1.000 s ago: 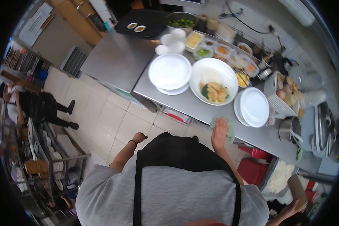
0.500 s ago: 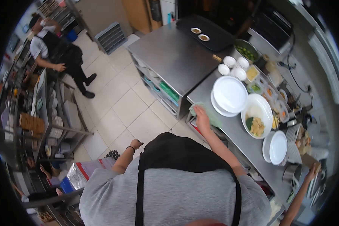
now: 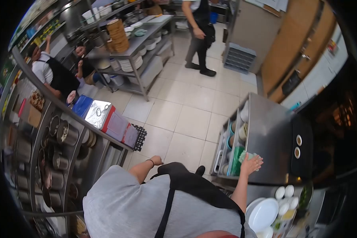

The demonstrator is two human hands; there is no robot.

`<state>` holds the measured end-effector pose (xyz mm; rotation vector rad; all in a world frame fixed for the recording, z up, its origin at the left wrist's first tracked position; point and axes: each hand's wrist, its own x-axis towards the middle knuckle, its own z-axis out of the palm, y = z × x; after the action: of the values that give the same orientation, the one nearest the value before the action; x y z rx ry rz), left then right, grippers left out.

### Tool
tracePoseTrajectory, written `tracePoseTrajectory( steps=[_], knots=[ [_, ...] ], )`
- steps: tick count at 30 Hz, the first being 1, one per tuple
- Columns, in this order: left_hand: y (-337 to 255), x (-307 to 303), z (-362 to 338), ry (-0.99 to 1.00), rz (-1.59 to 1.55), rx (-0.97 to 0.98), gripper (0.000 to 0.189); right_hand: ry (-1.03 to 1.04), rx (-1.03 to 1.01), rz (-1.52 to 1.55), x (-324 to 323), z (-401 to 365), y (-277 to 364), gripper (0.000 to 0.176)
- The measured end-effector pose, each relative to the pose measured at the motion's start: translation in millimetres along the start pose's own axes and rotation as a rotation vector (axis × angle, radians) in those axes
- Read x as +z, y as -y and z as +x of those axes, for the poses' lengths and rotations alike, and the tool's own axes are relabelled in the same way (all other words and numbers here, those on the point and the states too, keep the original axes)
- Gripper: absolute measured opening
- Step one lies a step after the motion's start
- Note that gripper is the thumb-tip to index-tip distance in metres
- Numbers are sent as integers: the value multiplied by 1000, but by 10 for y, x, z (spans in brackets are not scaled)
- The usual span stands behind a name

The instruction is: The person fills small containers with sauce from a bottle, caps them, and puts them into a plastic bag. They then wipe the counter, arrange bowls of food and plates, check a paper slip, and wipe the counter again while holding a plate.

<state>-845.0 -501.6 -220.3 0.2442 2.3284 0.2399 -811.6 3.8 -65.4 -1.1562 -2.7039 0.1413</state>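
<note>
My right hand (image 3: 251, 164) lies flat on a pale green cloth (image 3: 246, 156), fingers stretched out and a little apart. The cloth shows around the palm, near the left edge of the steel counter (image 3: 268, 135). Below that edge, green material (image 3: 236, 160) and several containers stand on the shelves. My left hand (image 3: 157, 160) hangs over the tiled floor, fingers curled closed, a dark band at the wrist. I see nothing in it and it touches nothing.
Two small dishes of brown sauce (image 3: 298, 140) stand on a black tray (image 3: 300, 162). White plates (image 3: 263, 214) and small bowls (image 3: 283, 208) are at the lower right. A person (image 3: 200, 35) stands beyond a grey crate (image 3: 240, 58). A red-and-white box (image 3: 112, 119) and pot shelves are leftward.
The view has turned left. My right hand has carried the cloth from the counter with the plates onto the steel counter and flattened over it. My left hand stays closed.
</note>
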Motion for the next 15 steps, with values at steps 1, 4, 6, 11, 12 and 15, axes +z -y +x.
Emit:
tracePoseTrajectory(
  steps=[1, 4, 6, 11, 12, 15],
  knots=[
    [82, 23, -27, -20, -30, -48, 41, -5, 33, -3, 67, 224, 55, 77],
    [209, 49, -148, 83, -91, -224, 46, -13, 61, -18, 191, 883, 161, 78],
    [137, -99, -272, 120, -97, -279, 47, -18, 83, -43, 248, 1321, 286, 79],
    [-201, -403, -228, 19, -133, -292, 43, -40, 68, -51, 534, 2362, 521, 80],
    [-289, -477, -181, -34, -146, -245, 41, -25, 54, -37, 522, 2545, 607, 80],
    [-596, -739, -56, -85, -146, -182, 38, 13, 18, -10, 515, 2986, 893, 81]
  ],
)
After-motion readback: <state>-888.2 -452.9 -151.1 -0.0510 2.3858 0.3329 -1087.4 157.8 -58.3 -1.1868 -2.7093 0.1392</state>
